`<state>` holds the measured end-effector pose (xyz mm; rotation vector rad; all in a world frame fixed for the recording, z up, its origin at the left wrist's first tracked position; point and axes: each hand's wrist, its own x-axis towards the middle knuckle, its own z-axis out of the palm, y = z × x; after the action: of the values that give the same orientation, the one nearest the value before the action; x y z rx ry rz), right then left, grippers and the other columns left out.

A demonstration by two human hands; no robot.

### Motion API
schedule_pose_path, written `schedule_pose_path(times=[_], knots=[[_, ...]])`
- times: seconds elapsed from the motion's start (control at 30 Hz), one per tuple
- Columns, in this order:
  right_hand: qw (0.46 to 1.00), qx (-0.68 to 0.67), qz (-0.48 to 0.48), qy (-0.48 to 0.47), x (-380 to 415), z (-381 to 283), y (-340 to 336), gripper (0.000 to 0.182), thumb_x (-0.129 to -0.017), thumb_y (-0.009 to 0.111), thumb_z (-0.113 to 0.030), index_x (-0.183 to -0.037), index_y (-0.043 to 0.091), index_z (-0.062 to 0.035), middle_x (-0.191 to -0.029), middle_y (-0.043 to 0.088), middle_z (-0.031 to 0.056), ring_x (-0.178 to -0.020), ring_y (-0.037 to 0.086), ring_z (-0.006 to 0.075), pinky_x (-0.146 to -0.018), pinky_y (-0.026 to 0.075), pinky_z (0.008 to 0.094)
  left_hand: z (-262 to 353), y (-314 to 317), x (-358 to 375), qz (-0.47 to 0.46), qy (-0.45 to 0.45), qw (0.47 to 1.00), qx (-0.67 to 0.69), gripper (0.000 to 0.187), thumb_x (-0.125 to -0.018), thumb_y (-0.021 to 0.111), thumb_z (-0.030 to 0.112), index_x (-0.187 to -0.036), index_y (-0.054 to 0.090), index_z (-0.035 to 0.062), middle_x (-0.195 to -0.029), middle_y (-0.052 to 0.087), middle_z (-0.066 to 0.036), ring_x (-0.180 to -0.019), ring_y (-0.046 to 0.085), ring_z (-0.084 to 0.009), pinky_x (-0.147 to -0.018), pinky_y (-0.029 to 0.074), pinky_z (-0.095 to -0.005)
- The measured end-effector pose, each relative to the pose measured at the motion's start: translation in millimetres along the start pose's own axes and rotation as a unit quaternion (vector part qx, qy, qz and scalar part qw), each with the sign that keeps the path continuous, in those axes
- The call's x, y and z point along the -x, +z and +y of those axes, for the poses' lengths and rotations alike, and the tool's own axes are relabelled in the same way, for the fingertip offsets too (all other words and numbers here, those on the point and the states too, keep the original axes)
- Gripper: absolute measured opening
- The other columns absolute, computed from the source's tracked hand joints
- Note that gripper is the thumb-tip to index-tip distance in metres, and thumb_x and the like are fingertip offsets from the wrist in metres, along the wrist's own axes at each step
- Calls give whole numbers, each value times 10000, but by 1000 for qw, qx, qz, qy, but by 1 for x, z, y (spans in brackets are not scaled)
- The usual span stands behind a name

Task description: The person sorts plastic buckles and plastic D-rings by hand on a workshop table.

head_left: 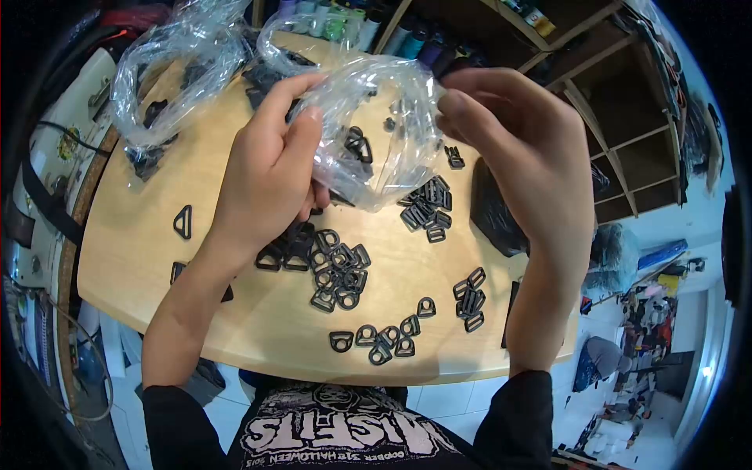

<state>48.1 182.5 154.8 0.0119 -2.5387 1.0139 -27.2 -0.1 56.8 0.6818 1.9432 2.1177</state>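
A clear plastic bag [384, 149] is held up over the table between both hands, with a few black buckle parts [358, 145] showing in or through it. My left hand [274, 157] grips its left side, thumb on top. At the opposite edge my right hand [509, 125] has its fingers curled and pinched against the plastic; some fingertips are hidden. Below lie a pile of black plastic D-ring buckles [337, 270], a smaller group of them [384, 341] nearer me, and black slider buckles [427, 205]. A black side-release buckle [454, 157] rests close to my right hand.
More slider buckles [470, 300] lie at the right of the wooden table [133, 251], with a black plastic bag [497, 207] behind them. A triangular ring [182, 222] is at left. Another clear bag [180, 70] stands back left. Wooden shelves [619, 102] rise behind.
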Motion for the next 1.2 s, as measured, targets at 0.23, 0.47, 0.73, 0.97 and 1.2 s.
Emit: schedule_pose_path(times=[0.23, 0.47, 0.73, 0.97, 1.2], knots=[[913, 74, -374, 144, 71, 39, 36, 738, -688, 855, -294, -1265, 526, 26, -1061, 617, 195, -894, 667, 286, -786, 552, 357, 2, 2, -1, 15, 16, 1000, -9, 365, -1022, 387, 205, -1330, 451, 21, -605, 569, -43, -428, 506, -67, -363, 374, -191], [940, 216, -263, 10, 108, 52, 101, 1117, -600, 850, -443, -1420, 278, 55, -1267, 417, 222, -1121, 470, 360, -908, 496, 414, -1, 3, 0, 7, 26, 999, -19, 365, -1023, 391, 204, -1333, 452, 22, -608, 571, -43, -434, 516, -64, -366, 375, -187], [943, 272, -186, -48, 126, 65, 124, 714, -788, 719, -299, -1338, 402, 27, -1208, 462, 190, -1069, 493, 318, -826, 510, 359, 1, 1, -1, 14, 26, 999, -30, 364, -1020, 397, 199, -1330, 456, 17, -612, 579, -44, -430, 517, -64, -367, 373, -186], [941, 293, -152, -78, 124, 88, 122, 299, -775, 650, -150, -1006, 518, -13, -861, 515, 120, -838, 586, 266, -576, 525, 346, -1, 1, -1, 17, 41, 999, -28, 363, -1019, 402, 197, -1329, 454, 16, -615, 578, -39, -430, 516, -64, -366, 378, -189], [986, 145, -73, -23, 109, 107, 106, 118, -837, 613, -105, -906, 546, -36, -746, 557, 106, -587, 589, 241, -474, 495, 360, -1, 1, -2, 16, 31, 999, -13, 364, -1022, 399, 203, -1329, 453, 14, -624, 579, -41, -429, 510, -60, -366, 377, -185]])
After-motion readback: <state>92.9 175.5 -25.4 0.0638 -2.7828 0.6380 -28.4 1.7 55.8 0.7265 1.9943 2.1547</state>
